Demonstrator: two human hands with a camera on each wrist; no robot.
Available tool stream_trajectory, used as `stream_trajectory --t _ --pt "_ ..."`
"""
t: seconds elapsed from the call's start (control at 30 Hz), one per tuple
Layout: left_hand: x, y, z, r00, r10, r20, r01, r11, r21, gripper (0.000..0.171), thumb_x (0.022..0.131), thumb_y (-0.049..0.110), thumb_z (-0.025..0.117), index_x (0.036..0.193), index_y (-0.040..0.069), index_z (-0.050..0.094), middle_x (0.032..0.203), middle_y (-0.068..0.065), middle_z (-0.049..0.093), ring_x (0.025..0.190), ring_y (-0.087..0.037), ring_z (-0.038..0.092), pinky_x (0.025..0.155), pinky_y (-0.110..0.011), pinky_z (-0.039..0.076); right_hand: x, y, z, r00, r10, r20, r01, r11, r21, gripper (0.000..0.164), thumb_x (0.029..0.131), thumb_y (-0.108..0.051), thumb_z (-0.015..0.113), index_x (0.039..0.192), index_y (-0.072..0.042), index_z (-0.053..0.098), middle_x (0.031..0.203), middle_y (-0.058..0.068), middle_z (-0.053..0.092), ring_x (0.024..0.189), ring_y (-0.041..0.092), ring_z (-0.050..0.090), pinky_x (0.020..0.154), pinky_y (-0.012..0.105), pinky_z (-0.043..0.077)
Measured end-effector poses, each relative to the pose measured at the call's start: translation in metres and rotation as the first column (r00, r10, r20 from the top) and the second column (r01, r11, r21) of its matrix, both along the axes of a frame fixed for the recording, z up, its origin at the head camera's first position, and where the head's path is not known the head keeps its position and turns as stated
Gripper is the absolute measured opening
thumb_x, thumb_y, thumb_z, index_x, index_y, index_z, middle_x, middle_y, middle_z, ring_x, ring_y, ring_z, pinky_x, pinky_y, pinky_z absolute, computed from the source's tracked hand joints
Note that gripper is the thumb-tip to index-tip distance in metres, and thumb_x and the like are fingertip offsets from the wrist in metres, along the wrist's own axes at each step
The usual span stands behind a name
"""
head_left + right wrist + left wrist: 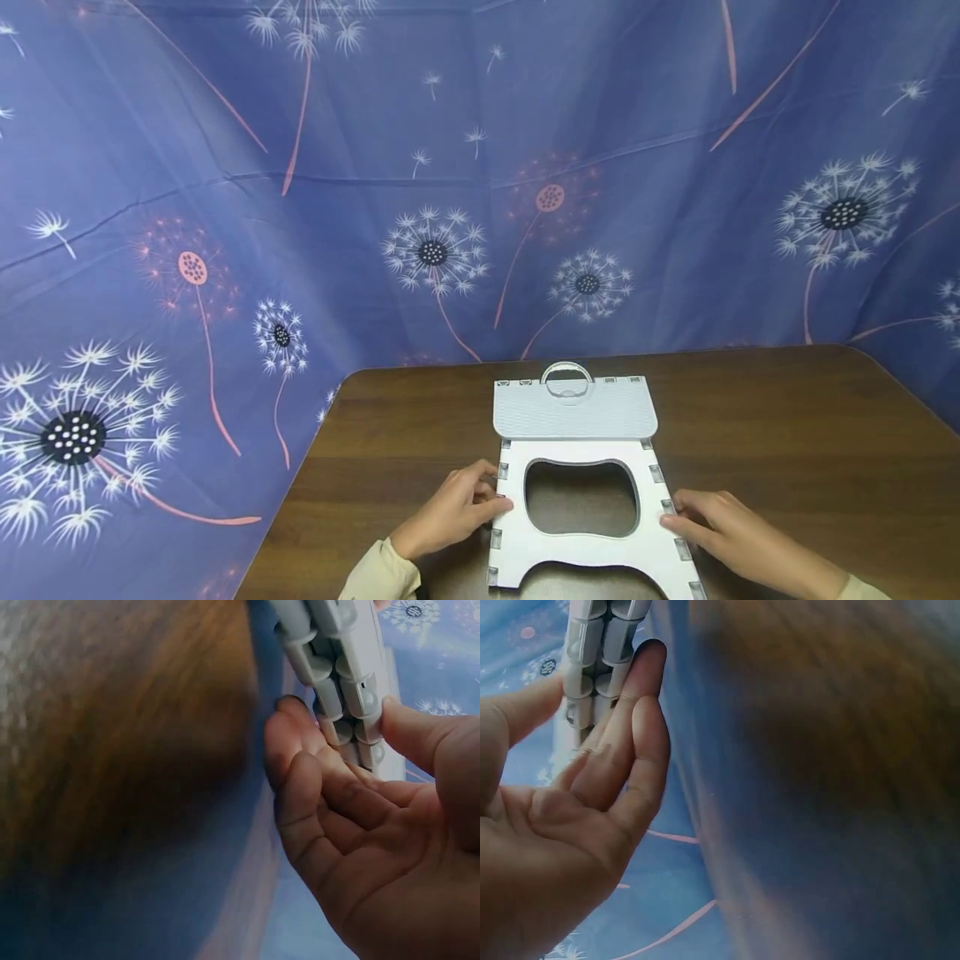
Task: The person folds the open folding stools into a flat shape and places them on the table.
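Observation:
A white folding step stool (pixel 577 548) is folded flat over the table, its leg panel with a large cut-out facing up. At the far end is its ridged top panel (pixel 573 421) with a looped carry handle (pixel 567 368). My left hand (pixel 457 510) grips the stool's left edge, thumb on the upper face and fingers beneath. On the opposite edge, my right hand (pixel 723 533) holds it the same way. Both wrist views show the grey hinged edge (pixel 592 667) between thumb and fingers, tilted and off the table at the near side.
The brown wooden table (pixel 787 425) extends to both sides of the stool. Behind it and at the left hangs a blue cloth (pixel 337 250) with a dandelion print, meeting the table's far edge.

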State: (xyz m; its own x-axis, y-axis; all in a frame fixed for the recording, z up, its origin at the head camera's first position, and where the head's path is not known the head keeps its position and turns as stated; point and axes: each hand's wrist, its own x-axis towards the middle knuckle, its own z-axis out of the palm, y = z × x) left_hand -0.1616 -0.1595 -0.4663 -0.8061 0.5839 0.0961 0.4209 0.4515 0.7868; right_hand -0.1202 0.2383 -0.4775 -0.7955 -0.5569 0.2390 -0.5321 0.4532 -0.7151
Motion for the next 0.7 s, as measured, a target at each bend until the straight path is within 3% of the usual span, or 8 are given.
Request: stream_trajectory --t 0.1,0.2,0.47,0.6,0.7 --pt "0.000 0.000 -0.004 0.999 0.020 0.049 -0.018 1.000 -0.025 0.039 0.098 0.027 0.065 0.120 -0.003 0.056 0.072 0.010 0.066 0.060 0.002 0.051 0.058 -0.019 0.044 -0.001 -0.002 -0.004 0.996 0.030 0.081 -0.031 0.999 0.012 0.016 0.102 -0.008 0.055 0.086 -0.013 0.055 0.068 -0.019 0.050 0.059 -0.004 0.047 0.049 0.023 0.041" --pt "0.000 0.001 -0.006 0.997 0.022 0.076 -0.019 0.999 -0.043 0.037 0.098 0.026 0.065 0.119 -0.003 0.057 0.068 0.010 0.062 0.058 0.001 0.050 0.055 -0.019 0.042 0.001 -0.003 -0.007 0.994 0.040 0.101 -0.042 0.999 0.022 0.016 0.102 -0.009 0.054 0.087 -0.013 0.055 0.069 -0.018 0.052 0.059 -0.004 0.048 0.049 0.023 0.042" --pt "-0.005 0.015 -0.004 0.994 0.038 -0.101 -0.053 0.987 -0.154 0.018 0.093 0.022 0.072 0.095 0.005 0.066 0.070 0.013 0.061 0.056 0.004 0.048 0.054 -0.017 0.044 -0.003 0.004 -0.006 0.995 0.019 0.096 -0.025 0.998 0.062 0.020 0.102 -0.013 0.055 0.083 -0.014 0.055 0.064 -0.018 0.049 0.054 -0.006 0.044 0.046 0.023 0.042" --pt "-0.010 0.020 -0.002 0.986 0.050 -0.159 -0.082 0.975 -0.204 0.018 0.090 0.022 0.075 0.087 0.008 0.065 0.067 0.011 0.060 0.053 0.004 0.046 0.051 -0.017 0.042 -0.010 0.006 -0.005 0.998 -0.067 -0.019 0.069 0.992 0.110 0.019 0.099 -0.018 0.062 0.081 -0.017 0.057 0.064 -0.020 0.045 0.055 -0.007 0.040 0.046 0.021 0.039" --pt "-0.015 0.022 0.001 0.980 0.041 -0.197 -0.092 0.962 -0.257 0.018 0.090 0.025 0.075 0.088 0.010 0.066 0.068 0.011 0.059 0.053 0.003 0.046 0.050 -0.017 0.041 -0.013 0.008 -0.003 0.969 -0.192 -0.156 0.214 0.966 0.143 0.012 0.097 -0.020 0.067 0.086 -0.016 0.062 0.070 -0.019 0.051 0.060 -0.005 0.044 0.051 0.022 0.043"
